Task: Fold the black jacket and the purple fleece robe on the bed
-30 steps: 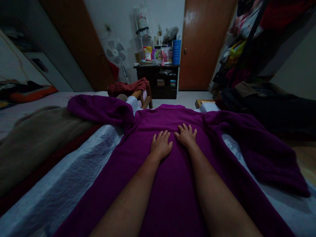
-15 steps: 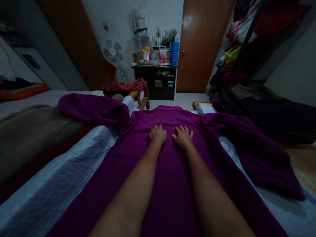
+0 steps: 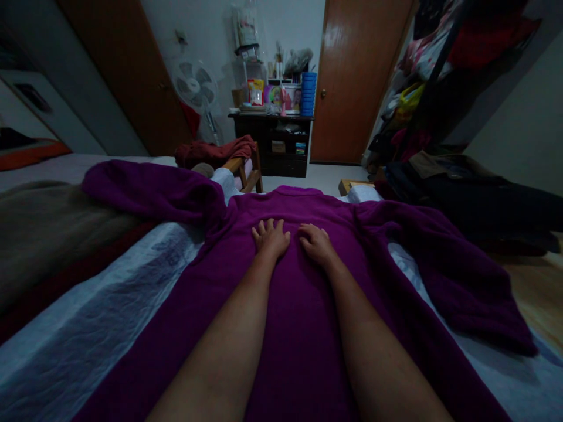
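So my left hand (image 3: 271,237) has its fingers spread loose on the purple robe (image 3: 303,305), and my right hand (image 3: 317,243) has its fingers bent over the same fabric, can't tell if they're pinching any. The robe lies right under both sets of fingers, collar just beyond them, sleeves out to either side on the bed (image 3: 114,293).

There are two bare human hands, one left hand (image 3: 271,239) and one right hand (image 3: 315,243), one purple, long-sleeved cloth garment (image 3: 303,328), two brown wooden doors (image 3: 360,88), one white round-headed standing fan (image 3: 193,85), one dark, low shelved cabinet (image 3: 292,167) and one yellow, red and white packet (image 3: 255,92).
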The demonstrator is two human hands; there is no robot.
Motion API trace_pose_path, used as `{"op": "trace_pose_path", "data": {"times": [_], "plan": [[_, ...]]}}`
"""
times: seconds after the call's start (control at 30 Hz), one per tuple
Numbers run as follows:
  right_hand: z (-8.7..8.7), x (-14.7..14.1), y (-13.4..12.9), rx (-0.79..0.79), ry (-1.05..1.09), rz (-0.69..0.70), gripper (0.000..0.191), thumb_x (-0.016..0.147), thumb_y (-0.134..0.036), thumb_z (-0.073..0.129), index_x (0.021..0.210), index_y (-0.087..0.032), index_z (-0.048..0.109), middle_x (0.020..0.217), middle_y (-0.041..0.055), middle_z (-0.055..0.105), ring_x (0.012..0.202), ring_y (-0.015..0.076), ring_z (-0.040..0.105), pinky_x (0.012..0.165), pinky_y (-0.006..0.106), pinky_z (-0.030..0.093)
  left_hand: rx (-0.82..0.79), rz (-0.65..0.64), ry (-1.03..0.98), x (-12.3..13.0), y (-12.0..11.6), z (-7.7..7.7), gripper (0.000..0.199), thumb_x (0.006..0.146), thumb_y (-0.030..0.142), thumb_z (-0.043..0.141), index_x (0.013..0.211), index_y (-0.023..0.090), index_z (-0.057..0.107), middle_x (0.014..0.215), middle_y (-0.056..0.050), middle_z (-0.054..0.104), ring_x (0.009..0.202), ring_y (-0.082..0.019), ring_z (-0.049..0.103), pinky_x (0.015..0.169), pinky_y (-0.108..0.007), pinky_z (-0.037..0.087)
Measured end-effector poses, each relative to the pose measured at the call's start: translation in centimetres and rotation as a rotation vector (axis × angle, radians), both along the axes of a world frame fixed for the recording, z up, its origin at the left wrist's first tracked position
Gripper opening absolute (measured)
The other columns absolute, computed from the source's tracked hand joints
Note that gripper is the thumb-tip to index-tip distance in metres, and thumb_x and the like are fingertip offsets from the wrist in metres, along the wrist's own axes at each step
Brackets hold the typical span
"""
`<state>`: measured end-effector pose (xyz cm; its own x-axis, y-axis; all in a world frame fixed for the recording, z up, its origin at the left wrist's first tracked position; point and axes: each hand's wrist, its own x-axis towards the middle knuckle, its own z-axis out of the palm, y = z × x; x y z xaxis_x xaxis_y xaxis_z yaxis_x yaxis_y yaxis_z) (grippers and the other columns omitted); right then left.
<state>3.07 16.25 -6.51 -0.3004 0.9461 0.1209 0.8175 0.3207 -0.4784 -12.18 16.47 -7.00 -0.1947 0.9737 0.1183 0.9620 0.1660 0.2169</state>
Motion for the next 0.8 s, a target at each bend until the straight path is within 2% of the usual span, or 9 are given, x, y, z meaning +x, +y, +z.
{"op": "trace_pose_path", "data": {"times": [0.07,0.17,0.33,0.53,0.7,0.8], "plan": [[0.0,-0.1,-0.1,-0.026,-0.019,0.061,0.035,0.092,-0.025,0.043,0.122,-0.030,0.060,0.142,-0.0008,0.051,0.137,0.0196,0.035,0.115,0.048,0.016,-0.037,-0.010,-0.013,0.0,0.2,-0.1,0.057,0.089,0.051,0.040,0.143,0.031,0.042,0.153,-0.006,0.034,0.141,-0.038,0.022,0.112,-0.061,0.015],[0.0,-0.1,-0.3,-0.042,-0.079,0.021,0.038,0.092,-0.030,0.046,0.129,-0.030,0.055,0.148,-0.0010,0.045,0.140,0.0210,0.030,0.115,0.049,0.013,-0.067,-0.024,-0.028,-0.2,0.4,-0.1,0.060,0.088,0.052,0.039,0.144,0.030,0.040,0.155,-0.005,0.032,0.142,-0.039,0.019,0.113,-0.062,0.013],[0.1,0.5,-0.2,-0.080,-0.195,-0.173,0.053,0.092,-0.046,0.044,0.141,-0.026,0.044,0.155,0.0041,0.032,0.143,0.0266,0.022,0.114,0.052,0.013,-0.048,-0.040,-0.024,-0.5,0.4,-0.2,0.059,0.088,0.053,0.039,0.143,0.030,0.042,0.154,-0.005,0.034,0.142,-0.038,0.020,0.112,-0.063,0.014],[-0.1,1.5,0.4,-0.106,-0.222,-0.420,0.059,0.089,-0.051,0.046,0.140,-0.022,0.045,0.155,0.0094,0.030,0.143,0.0311,0.020,0.113,0.056,0.012,0.001,-0.056,-0.007,-0.5,0.2,-0.4,0.056,0.089,0.050,0.041,0.140,0.028,0.045,0.151,-0.006,0.038,0.141,-0.036,0.025,0.111,-0.063,0.019],[-0.6,1.9,0.7,-0.054,-0.166,-0.486,0.051,0.090,-0.037,0.047,0.138,-0.018,0.047,0.153,0.0113,0.034,0.142,0.0307,0.023,0.114,0.055,0.013,0.042,-0.084,-0.024,-0.2,0.0,0.1,0.050,0.089,0.044,0.046,0.135,0.025,0.051,0.146,-0.010,0.044,0.137,-0.035,0.032,0.110,-0.064,0.022],[-0.9,1.7,1.0,0.048,-0.088,-0.377,0.047,0.090,-0.024,0.045,0.136,-0.016,0.049,0.151,0.0107,0.038,0.141,0.0256,0.028,0.114,0.047,0.020,0.155,-0.205,-0.054,0.7,-0.2,0.7,0.041,0.090,0.032,0.048,0.130,0.025,0.054,0.140,-0.008,0.051,0.134,-0.027,0.038,0.112,-0.056,0.023]]}}
